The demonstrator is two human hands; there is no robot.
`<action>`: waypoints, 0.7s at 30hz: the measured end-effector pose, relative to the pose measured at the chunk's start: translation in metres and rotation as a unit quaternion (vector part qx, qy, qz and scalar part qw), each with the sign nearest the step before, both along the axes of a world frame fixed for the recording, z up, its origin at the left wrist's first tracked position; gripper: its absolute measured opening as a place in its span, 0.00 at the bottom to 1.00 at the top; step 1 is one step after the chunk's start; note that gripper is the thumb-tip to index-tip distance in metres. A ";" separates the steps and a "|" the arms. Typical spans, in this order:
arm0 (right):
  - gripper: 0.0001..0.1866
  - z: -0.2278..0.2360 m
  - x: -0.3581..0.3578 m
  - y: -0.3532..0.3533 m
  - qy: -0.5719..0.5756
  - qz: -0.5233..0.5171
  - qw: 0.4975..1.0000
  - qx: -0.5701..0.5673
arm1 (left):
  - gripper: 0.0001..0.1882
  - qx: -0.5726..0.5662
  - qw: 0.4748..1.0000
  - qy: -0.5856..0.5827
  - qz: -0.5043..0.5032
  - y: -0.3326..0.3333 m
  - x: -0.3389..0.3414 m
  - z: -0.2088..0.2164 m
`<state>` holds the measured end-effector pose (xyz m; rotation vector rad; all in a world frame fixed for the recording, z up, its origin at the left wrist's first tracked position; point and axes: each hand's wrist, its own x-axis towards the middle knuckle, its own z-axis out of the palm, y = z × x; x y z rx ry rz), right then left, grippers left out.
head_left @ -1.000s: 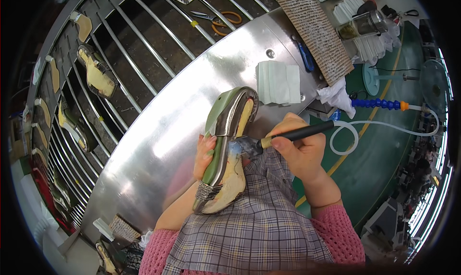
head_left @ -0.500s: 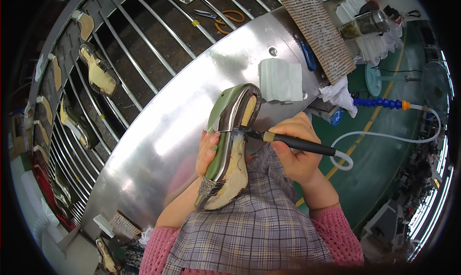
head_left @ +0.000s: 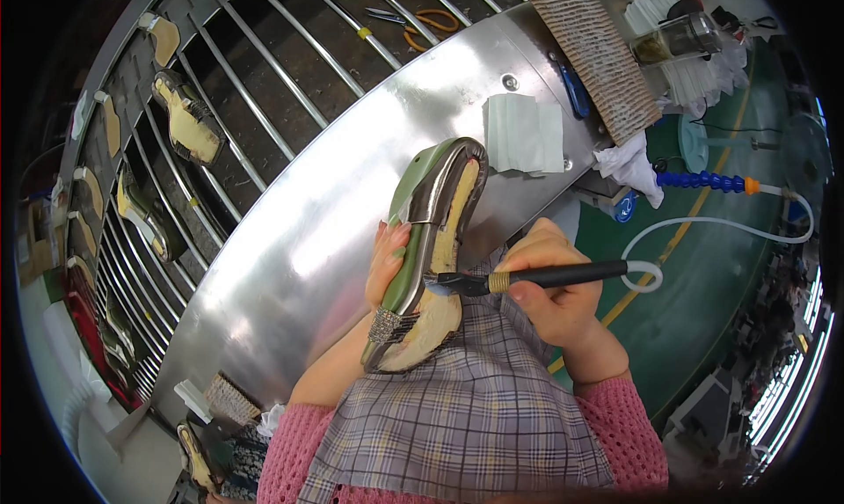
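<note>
A shoe upper on a green last [head_left: 408, 271] is held sole side up in my left hand [head_left: 384, 256], whose fingers wrap its left side. Dark shiny material folds over its edge, and a sparkly band sits near its lower end. My right hand [head_left: 556, 284] grips a glue brush [head_left: 549, 276] with a black handle, a brass-coloured collar and a white hose at its back end. The brush tip touches the shoe's underside at mid-length, at the inner edge of the folded material. My left thumb is hidden behind the last.
Under my hands lies a curved metal table [head_left: 303, 231]. Beyond it, a rack of metal bars [head_left: 251, 73] carries other lasted shoes [head_left: 187, 117]. White cloths [head_left: 525, 135], a corrugated board [head_left: 593, 60], a blue-handled tool [head_left: 575, 89] and a glass jar [head_left: 675, 40] stand at the right.
The brush tip has moved down along the shoe's underside, from its upper part toward the middle. The shoe has shifted slightly up within the view.
</note>
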<state>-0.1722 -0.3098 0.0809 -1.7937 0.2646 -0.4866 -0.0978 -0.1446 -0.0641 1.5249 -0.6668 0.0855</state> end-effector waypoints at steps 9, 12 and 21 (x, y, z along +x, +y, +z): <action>0.18 0.030 -0.016 0.019 -0.036 0.031 0.966 -0.253 | 0.47 0.039 0.992 -0.122 0.006 -0.016 0.010 0.032; 0.18 0.031 -0.022 0.027 -0.047 0.019 0.946 -0.320 | 0.46 -0.001 0.994 -0.108 0.010 -0.023 0.007 0.026; 0.14 0.029 -0.022 0.003 -0.013 -0.087 0.976 -0.200 | 0.56 0.079 0.987 -0.087 -0.109 -0.033 0.030 0.058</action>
